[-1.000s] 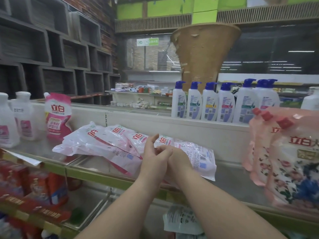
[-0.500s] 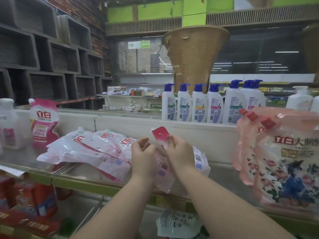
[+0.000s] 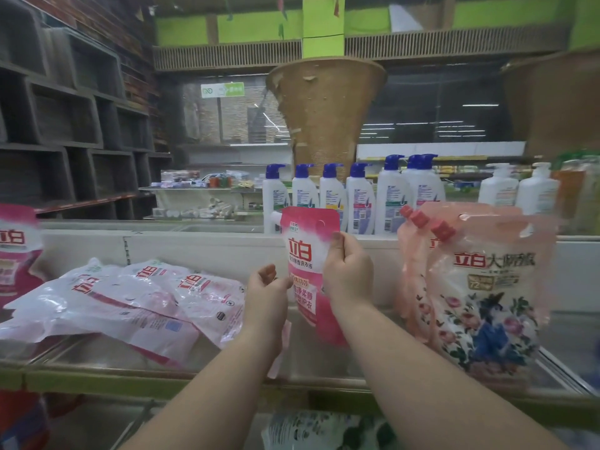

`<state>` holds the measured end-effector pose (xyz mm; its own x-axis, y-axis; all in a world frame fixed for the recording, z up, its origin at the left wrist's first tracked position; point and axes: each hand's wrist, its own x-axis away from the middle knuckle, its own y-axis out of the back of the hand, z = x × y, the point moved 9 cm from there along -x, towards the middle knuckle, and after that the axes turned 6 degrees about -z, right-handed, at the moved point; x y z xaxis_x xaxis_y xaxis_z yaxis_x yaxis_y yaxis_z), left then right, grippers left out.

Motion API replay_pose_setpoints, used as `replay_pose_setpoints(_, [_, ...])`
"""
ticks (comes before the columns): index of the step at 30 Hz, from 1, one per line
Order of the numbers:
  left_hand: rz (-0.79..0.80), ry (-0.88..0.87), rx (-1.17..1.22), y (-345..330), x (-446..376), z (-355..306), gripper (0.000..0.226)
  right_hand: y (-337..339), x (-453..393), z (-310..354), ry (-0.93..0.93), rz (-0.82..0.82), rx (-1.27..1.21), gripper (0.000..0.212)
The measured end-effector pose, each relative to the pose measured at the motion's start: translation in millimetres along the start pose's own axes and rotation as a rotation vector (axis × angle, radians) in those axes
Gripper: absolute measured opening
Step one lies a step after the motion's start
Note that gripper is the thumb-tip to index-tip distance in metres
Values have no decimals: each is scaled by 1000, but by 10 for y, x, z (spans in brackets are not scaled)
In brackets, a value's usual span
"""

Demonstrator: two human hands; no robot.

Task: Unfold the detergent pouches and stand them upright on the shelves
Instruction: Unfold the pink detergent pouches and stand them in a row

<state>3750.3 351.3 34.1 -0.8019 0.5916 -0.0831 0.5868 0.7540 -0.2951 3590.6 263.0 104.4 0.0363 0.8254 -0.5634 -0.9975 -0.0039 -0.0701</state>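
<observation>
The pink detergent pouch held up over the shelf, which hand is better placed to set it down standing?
Probably the right hand: it grips the pink detergent pouch by its upper edge, holding it upright. The left hand only pinches the pouch's lower side edge and could steady its base on the glass shelf.

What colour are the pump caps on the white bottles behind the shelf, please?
Blue pump caps, clearest in the head view.

Pink pouch (image 3: pixel 306 264), folded flat a second ago, now unfolded upright between both hands (image 3: pixel 349 274).
</observation>
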Motion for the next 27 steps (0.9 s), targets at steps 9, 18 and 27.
replay_pose_setpoints(9, [64,9,-75,-225,-78,196,54,291,-155,-256,-130,-71,-19,40])
replay_pose_setpoints(18, [98,17,-107,-430,-302,190,51,108,311,-855,-97,87,125,46])
replay_pose_setpoints(27, [153,26,-162,-642,-546,36,46,100,248,-1019,-85,136,107,32])
